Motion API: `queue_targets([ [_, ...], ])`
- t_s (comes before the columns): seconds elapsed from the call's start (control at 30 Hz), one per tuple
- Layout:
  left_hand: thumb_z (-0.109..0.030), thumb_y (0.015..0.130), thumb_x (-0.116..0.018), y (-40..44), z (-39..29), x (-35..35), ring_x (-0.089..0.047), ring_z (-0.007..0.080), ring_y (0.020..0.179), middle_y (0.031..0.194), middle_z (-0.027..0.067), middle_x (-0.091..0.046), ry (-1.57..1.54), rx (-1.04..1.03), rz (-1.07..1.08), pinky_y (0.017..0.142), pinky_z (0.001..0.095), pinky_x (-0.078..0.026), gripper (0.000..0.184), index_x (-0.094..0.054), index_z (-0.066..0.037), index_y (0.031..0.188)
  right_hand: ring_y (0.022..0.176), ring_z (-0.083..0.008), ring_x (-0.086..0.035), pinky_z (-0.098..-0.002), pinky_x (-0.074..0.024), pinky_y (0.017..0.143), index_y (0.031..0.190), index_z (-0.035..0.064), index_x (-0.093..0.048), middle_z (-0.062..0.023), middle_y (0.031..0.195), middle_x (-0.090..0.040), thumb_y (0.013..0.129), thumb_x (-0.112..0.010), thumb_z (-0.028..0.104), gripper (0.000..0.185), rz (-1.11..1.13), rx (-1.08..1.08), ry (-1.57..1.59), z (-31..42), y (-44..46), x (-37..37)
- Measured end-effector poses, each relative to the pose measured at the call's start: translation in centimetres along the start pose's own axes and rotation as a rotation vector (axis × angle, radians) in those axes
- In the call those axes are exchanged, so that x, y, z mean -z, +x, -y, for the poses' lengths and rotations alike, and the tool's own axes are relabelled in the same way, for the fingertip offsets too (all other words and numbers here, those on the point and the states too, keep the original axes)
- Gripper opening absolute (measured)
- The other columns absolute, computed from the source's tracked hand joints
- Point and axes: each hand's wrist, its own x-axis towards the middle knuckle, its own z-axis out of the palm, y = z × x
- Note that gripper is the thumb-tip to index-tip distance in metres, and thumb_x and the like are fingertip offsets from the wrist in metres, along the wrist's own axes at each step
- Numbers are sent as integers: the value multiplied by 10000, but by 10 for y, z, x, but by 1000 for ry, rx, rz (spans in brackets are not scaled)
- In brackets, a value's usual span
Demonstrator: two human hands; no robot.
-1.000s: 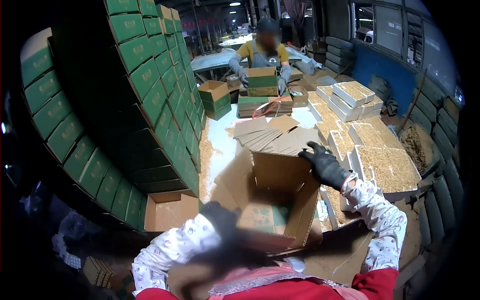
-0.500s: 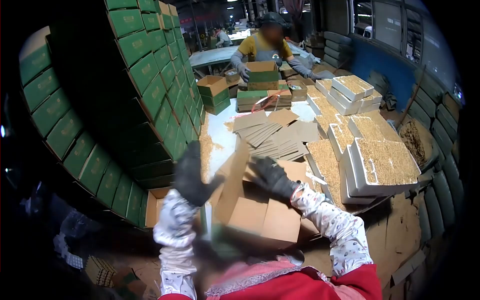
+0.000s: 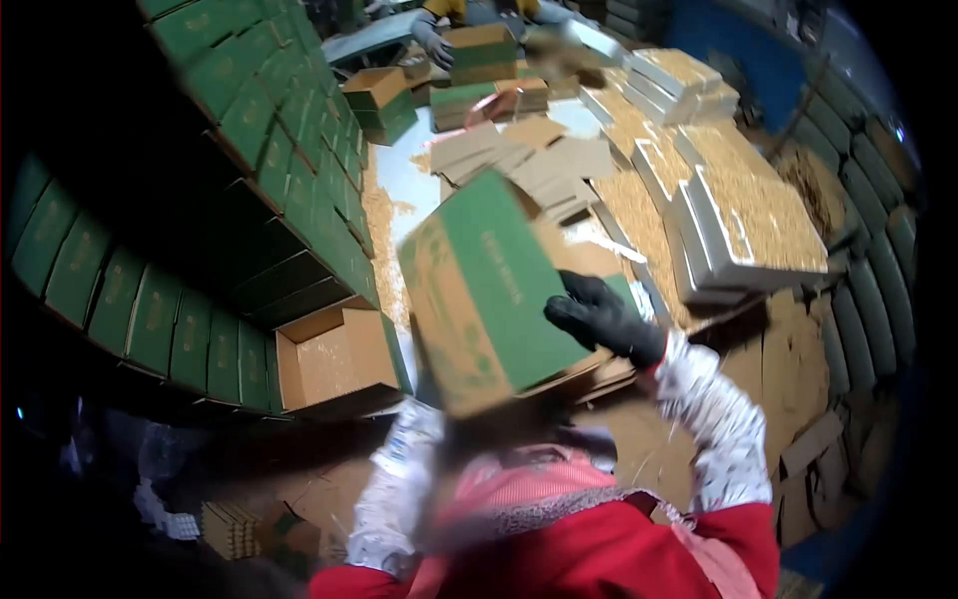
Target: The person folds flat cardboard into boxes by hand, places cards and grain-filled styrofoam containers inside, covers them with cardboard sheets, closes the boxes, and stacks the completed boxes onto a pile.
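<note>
A green and brown cardboard box [image 3: 499,290] is tilted up in front of my body, its printed faces showing. My right hand [image 3: 607,317], in a black glove, lies against the box's right edge with its fingers bent round it. Little of my left hand [image 3: 427,389] shows; it is at the lower left of the box, mostly hidden behind it and blurred. Beyond the box, loose flat cardboard pieces [image 3: 534,160] are spread over the white table [image 3: 394,195].
Stacked green boxes [image 3: 289,130] rise at the left, above an open box [image 3: 334,359]. White trays of brown crumbly material [image 3: 763,225] stand at the right. Across the table, a co-worker's gloved hand [image 3: 432,42] touches an open box [image 3: 481,52]. Grey bags [image 3: 868,299] line the far right.
The box has been turned over, from its open side facing up to its printed faces showing. My left hand has gone down behind it. The view has tipped downwards.
</note>
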Motion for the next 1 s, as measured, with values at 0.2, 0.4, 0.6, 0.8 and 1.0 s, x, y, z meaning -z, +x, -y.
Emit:
queue_targets([
  [0.2,-118,821,-561,4,-44,-57,-558,242,978,1051,140,-596,587,-213,-137,852,341,-438,337,-546,-21,1143,822,-359,-591,-448,-457,756,985,68,-549,-167,872,-598,816,-525,215,225,565,86,-1015,-8,-35,20],
  [0.4,-58,762,-476,94,-49,76,-485,319,1137,1187,205,-526,1090,-215,-251,970,348,-373,435,-503,-9,1194,1011,-228,-549,-308,-439,858,1177,41,-495,-154,1040,-575,819,-626,194,410,-655,91,-557,-19,-76,62],
  [0.6,-32,799,-461,94,-49,43,-459,267,1181,1263,174,-487,1018,-276,-368,1004,341,-335,448,-452,33,1242,843,-284,-538,-400,-454,595,1218,106,-411,-108,978,-525,723,-665,536,703,-1414,-536,470,-128,-126,227],
  [0.8,-94,840,-495,87,-57,37,-455,268,1176,1275,162,-480,1040,-310,-349,1001,346,-332,435,-443,19,1257,862,-309,-556,-509,-456,727,1076,58,-505,-174,973,-556,713,-659,320,473,-1482,-363,759,-261,-122,331],
  [1.0,-118,855,-506,89,-61,23,-410,264,1218,1301,174,-447,912,-250,-386,1023,343,-297,456,-414,28,1277,928,-293,-556,-442,-459,839,1155,63,-444,-165,1065,-529,716,-666,246,524,-1061,-3,-615,-150,-144,240],
])
